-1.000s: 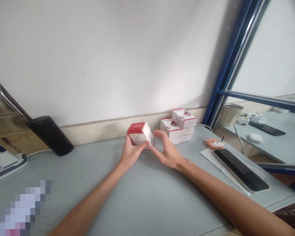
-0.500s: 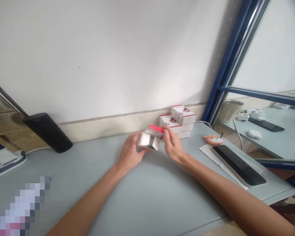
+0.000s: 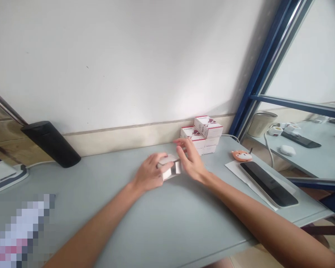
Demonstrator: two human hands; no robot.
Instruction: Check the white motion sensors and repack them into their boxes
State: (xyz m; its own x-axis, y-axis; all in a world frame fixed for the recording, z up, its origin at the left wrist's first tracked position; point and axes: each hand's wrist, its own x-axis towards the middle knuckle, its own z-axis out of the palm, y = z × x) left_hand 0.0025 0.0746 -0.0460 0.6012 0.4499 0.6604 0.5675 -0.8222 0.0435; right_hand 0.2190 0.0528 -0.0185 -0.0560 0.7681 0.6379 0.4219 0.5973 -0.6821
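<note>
A small white box (image 3: 167,173) rests at the middle of the grey table, its flaps open toward the right and a dark inside showing. My left hand (image 3: 150,172) is wrapped round its left side, fingers over the top. Just right of the box, my right hand (image 3: 192,160) is raised with its fingers apart and nothing in it. Behind that hand, against the wall, stands a stack of white and red boxes (image 3: 212,128).
A black cylinder (image 3: 51,143) leans at the left, by the wall. On the right are an orange animal-shaped object (image 3: 241,155), white paper (image 3: 234,170) and a dark phone (image 3: 268,183). A blue-framed mirror (image 3: 296,100) borders the table's right side.
The box has come down onto the table with my left hand, whose fingers now lie over its top. My right hand has let go of the red-edged flap and spread its fingers.
</note>
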